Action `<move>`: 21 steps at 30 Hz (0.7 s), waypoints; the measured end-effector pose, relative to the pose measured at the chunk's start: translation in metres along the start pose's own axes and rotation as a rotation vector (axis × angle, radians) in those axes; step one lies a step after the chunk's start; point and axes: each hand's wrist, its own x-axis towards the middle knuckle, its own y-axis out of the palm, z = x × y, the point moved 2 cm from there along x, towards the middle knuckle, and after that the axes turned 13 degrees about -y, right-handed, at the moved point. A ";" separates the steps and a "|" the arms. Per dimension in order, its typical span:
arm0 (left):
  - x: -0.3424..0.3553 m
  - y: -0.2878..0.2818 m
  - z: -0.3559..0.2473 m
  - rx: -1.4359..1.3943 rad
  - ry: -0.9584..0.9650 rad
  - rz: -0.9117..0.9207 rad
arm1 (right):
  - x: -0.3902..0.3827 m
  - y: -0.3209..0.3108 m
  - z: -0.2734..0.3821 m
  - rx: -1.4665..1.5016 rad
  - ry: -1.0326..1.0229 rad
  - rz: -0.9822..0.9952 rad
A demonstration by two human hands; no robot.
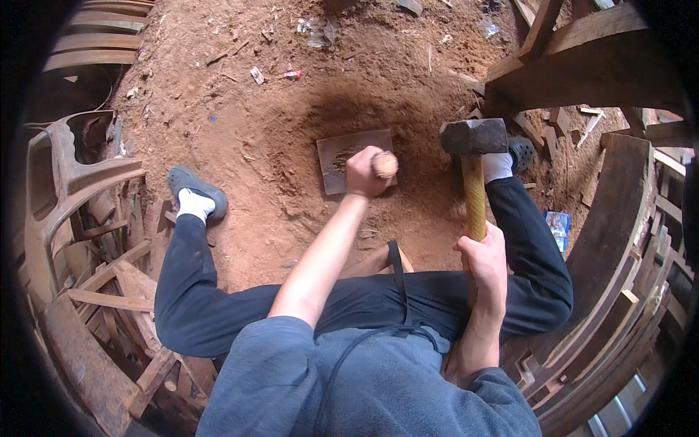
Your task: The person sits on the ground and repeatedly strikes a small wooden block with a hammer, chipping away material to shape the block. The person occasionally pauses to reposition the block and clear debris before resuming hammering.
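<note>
My left hand (361, 177) is wrapped round an upright wooden-handled tool (384, 165), seen nearly end-on; its lower end is hidden under the fist. Beneath that hand a squarish wooden board (335, 183) lies on the dirt, with a rough dark patch near its middle. My right hand (486, 256) grips the yellow handle of a sledgehammer (475, 137). The hammer's dark, blocky head is raised to the right of the board, apart from the left hand and its tool.
My legs are spread on both sides of the board. A plastic chair (62, 175) stands at the left above scrap wood (127, 291). Curved planks (611, 240) are stacked at the right, below a heavy timber beam (575, 73). Litter dots the reddish dirt (240, 131).
</note>
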 end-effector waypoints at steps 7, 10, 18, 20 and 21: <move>0.013 -0.060 0.040 -0.516 -0.382 0.217 | 0.005 0.001 -0.016 -0.019 0.060 -0.016; 0.013 -0.090 0.049 -0.872 -0.519 0.239 | 0.009 0.001 -0.023 0.024 0.086 -0.002; 0.010 -0.049 0.022 -0.159 -0.201 0.413 | 0.006 0.007 -0.026 0.035 0.035 -0.033; 0.013 -0.052 0.023 -0.286 -0.304 0.367 | 0.003 0.008 -0.025 0.017 0.004 -0.028; 0.017 -0.064 0.026 -0.355 -0.315 0.317 | 0.002 0.008 -0.025 0.012 -0.004 -0.023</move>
